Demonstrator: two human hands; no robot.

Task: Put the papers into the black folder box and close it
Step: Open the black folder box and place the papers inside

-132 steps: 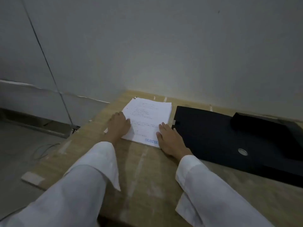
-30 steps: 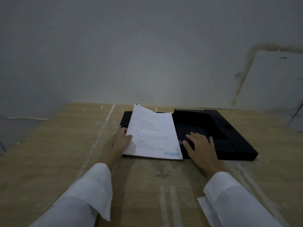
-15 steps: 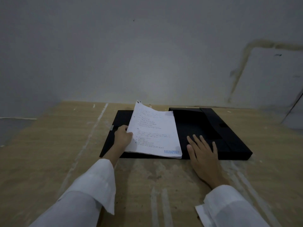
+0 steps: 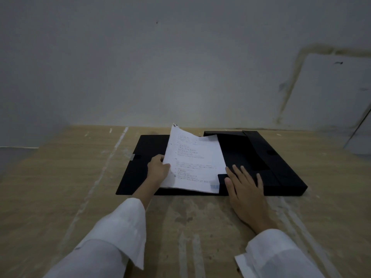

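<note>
The black folder box (image 4: 285,169) lies open on the table, its flat cover (image 4: 140,167) spread out to the left and its tray with raised walls on the right. A stack of white printed papers (image 4: 195,163) hangs tilted over the middle of the box, its right edge dipping into the tray. My left hand (image 4: 158,169) grips the stack's left edge. My right hand (image 4: 246,187) rests flat with fingers spread on the tray's near wall, right beside the papers' lower right corner.
The box sits on a light wooden table (image 4: 80,187) streaked with pale marks. A grey wall (image 4: 180,67) rises just behind the table's far edge. White sleeves cover both my forearms.
The papers have shifted to the right, so their right edge now goes into the tray. More of the black cover shows on the left. My right hand stays on the box's near edge.
</note>
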